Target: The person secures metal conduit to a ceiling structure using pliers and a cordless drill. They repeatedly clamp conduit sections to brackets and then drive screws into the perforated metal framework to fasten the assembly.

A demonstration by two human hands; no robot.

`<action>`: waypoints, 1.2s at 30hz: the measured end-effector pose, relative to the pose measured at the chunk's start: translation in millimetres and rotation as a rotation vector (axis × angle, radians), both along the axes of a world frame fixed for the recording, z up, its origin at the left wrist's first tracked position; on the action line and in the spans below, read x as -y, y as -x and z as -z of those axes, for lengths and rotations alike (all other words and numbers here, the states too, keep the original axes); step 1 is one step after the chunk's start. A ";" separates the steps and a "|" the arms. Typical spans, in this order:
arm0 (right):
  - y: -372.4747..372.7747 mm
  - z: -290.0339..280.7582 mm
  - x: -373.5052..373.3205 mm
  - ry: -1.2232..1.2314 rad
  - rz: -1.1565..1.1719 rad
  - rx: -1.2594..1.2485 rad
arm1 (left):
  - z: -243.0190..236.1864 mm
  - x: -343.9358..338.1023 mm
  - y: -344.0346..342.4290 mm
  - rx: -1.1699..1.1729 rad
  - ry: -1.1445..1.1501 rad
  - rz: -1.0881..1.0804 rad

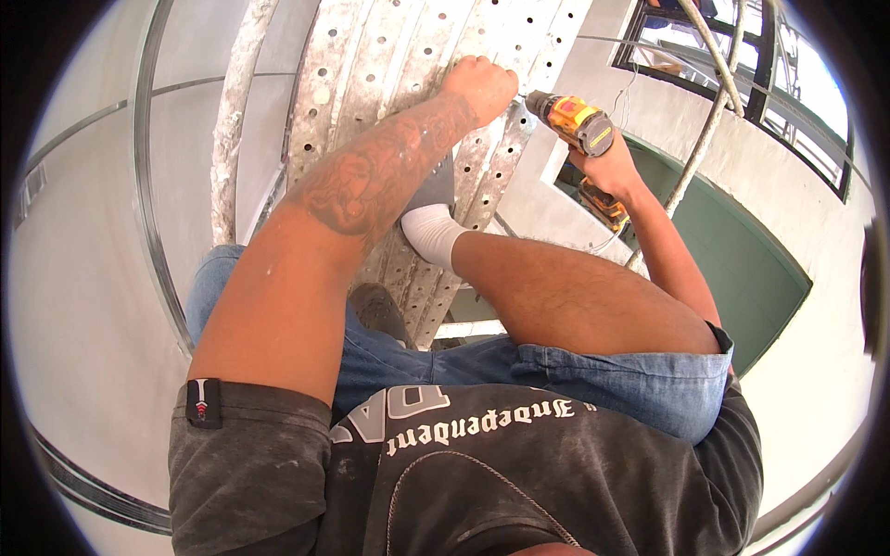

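My right hand (607, 167) is wrapped round the grip of a yellow and black cordless drill (575, 119). The drill's chuck points left, towards my left hand (480, 88). That hand is closed, with its knuckles up, over a perforated metal scaffold plank (371, 69). Whatever its fingers pinch is hidden under them. Only a small gap separates the drill's front end from my left fingers, and a small metallic tip shows there. The drill's battery (603, 206) hangs below my right hand.
A paint-spattered scaffold pole (236, 120) rises at the left, and another pole (695, 153) slants at the right. My foot in a white sock (434, 233) rests on the plank. Metal framing (144, 167) lines the left wall. A black-framed window (760, 83) is at the upper right.
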State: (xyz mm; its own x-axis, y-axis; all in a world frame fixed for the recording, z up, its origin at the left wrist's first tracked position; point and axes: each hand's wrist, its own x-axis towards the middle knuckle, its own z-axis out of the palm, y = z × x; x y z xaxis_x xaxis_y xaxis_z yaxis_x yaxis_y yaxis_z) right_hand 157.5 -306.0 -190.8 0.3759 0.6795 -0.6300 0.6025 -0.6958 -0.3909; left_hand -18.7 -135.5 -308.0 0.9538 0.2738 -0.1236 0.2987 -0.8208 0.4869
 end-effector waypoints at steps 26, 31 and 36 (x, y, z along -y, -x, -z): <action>3.0 -11.1 -10.9 0.006 -0.028 -0.020 | 2.6 0.1 0.2 -0.011 -0.025 0.004; -5.6 -4.7 -5.3 -0.002 -0.028 -0.032 | -0.6 -0.8 -0.5 -0.023 0.000 0.015; -2.1 -5.4 -6.2 -0.046 -0.026 -0.026 | 0.1 -0.6 0.7 -0.010 0.005 0.000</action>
State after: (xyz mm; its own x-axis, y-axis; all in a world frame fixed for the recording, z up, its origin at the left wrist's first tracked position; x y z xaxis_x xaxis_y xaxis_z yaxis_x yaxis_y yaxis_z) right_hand 159.5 -299.8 -185.3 0.3421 0.7173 -0.6070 0.6094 -0.6610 -0.4378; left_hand -19.4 -134.9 -308.2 0.9526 0.2730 -0.1343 0.3033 -0.8183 0.4883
